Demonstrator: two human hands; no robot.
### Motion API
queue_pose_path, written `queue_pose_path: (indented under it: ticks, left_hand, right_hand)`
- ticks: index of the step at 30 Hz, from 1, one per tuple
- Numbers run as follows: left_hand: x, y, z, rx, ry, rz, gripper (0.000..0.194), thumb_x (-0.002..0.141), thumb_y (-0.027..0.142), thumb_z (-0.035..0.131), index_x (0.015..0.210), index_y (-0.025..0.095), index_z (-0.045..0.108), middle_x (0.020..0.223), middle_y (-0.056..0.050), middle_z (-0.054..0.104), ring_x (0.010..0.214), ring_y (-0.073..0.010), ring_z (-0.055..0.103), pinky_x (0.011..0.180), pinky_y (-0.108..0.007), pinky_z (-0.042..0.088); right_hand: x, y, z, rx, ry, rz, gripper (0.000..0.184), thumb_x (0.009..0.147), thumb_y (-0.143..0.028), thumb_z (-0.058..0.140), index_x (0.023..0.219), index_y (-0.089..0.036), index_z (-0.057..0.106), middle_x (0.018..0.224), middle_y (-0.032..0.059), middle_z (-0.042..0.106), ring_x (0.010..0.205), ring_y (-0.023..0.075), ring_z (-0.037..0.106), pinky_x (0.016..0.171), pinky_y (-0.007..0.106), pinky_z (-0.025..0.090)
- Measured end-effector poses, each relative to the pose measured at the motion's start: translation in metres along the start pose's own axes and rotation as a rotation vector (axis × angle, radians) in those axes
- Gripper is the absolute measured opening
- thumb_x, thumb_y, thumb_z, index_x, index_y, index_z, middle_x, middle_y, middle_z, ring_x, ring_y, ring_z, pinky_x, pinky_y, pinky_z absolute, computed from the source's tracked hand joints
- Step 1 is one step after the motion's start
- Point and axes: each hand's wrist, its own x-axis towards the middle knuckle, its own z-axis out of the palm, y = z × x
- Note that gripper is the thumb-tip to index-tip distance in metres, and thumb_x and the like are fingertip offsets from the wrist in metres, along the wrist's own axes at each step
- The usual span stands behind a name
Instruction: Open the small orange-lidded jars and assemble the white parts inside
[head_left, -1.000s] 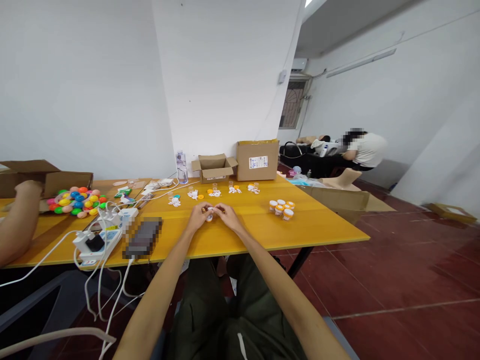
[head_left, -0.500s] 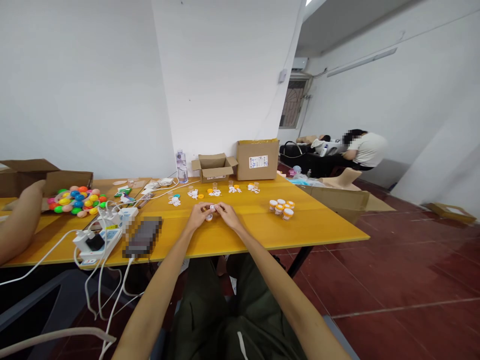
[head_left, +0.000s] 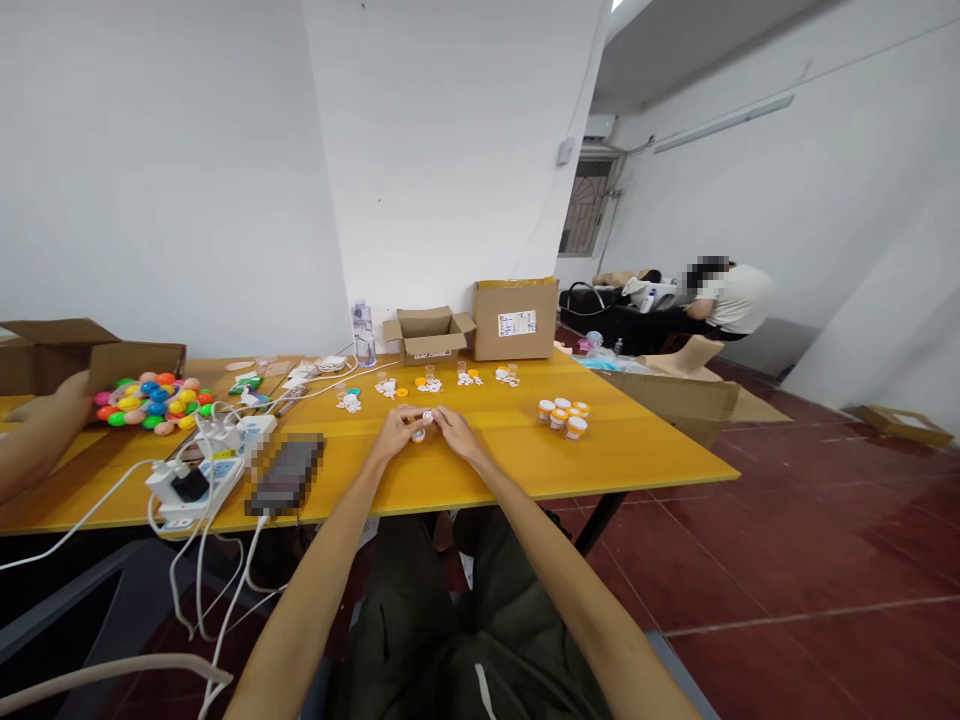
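My left hand (head_left: 396, 432) and my right hand (head_left: 454, 434) meet over the near middle of the table, fingertips pinched together. Between them are small white pieces with dark marks (head_left: 427, 416), too small to make out in full; both hands grip at them. Just under the fingers stands a small jar (head_left: 418, 436), partly covered by my left hand. Beyond the hands, little heaps of white marked pieces (head_left: 387, 388) lie in a row beside clear small cups (head_left: 430, 371) and orange lids (head_left: 402, 393). Several small white and orange jars (head_left: 576, 428) stand grouped to the right.
An open carton (head_left: 429, 348), a closed carton (head_left: 516, 320) and a water bottle (head_left: 364, 335) stand at the back. Left are a phone (head_left: 289, 475), a power strip (head_left: 217, 470) with cables, coloured balls (head_left: 154, 400) and another person's arm (head_left: 45, 440). A person (head_left: 739, 298) sits far right.
The white pieces between my fingertips have shifted slightly to the right and turned. My hands stay nearly in place. The other person's arm at left has moved down towards the balls.
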Motion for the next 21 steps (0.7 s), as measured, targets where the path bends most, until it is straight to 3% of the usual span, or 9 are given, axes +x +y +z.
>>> queue_pose_path:
  ticks: [10, 21]
  left_hand:
    - [0.0009, -0.0017, -0.0032, 0.027, -0.064, -0.008, 0.021, 0.080, 0.040, 0.073, 0.089, 0.022, 0.082, 0.085, -0.004, 0.077, 0.093, -0.0217, 0.062, 0.092, -0.036, 0.049]
    - [0.0022, -0.0074, -0.0044, 0.019, -0.079, 0.014, 0.022, 0.080, 0.041, 0.075, 0.089, 0.023, 0.082, 0.083, -0.004, 0.074, 0.092, -0.0224, 0.061, 0.091, -0.036, 0.048]
  right_hand:
    - [-0.0006, 0.0010, -0.0016, -0.004, 0.004, -0.002, 0.035, 0.097, -0.047, 0.045, 0.070, -0.026, 0.048, 0.068, -0.0017, 0.058, 0.067, 0.0174, 0.051, 0.064, 0.028, 0.039]
    - [0.0005, -0.0001, -0.0038, 0.053, -0.047, 0.013, 0.035, 0.097, -0.043, 0.043, 0.069, -0.025, 0.051, 0.067, -0.0012, 0.057, 0.066, 0.0172, 0.052, 0.065, 0.028, 0.041]
